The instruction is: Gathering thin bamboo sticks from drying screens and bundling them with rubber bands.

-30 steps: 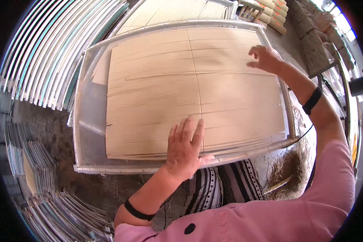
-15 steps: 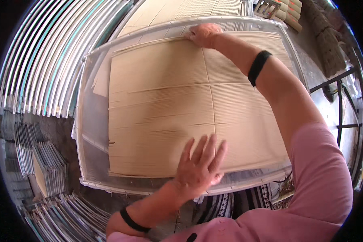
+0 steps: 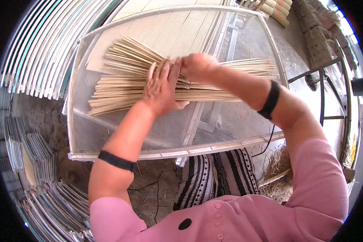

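Note:
Thin, stiff beige strands lie gathered in a bundle (image 3: 119, 88) across a framed mesh screen (image 3: 149, 135). The bundle narrows at its middle and fans out at both ends, with the upper left strands angled away from the rest. My left hand (image 3: 160, 84) grips the bundle just left of its middle, fingers over the top and thumb at the near side. Right beside it, my right hand (image 3: 199, 66) is closed at the middle, slightly blurred; its fingertips are partly hidden. What the strands are made of I cannot tell.
Beneath the screen, sheets of similar strands (image 3: 169, 32) show through the mesh. Many stacked frames (image 3: 44, 52) stand at the left, with more at the lower left (image 3: 56, 213). A black metal frame (image 3: 322, 92) is on the right. A striped cloth (image 3: 218, 173) hangs in front of me.
The flat sheet of strands spread over the screen has been drawn together into a bundle. My left hand moved up and left onto it; my right hand came down from the far edge.

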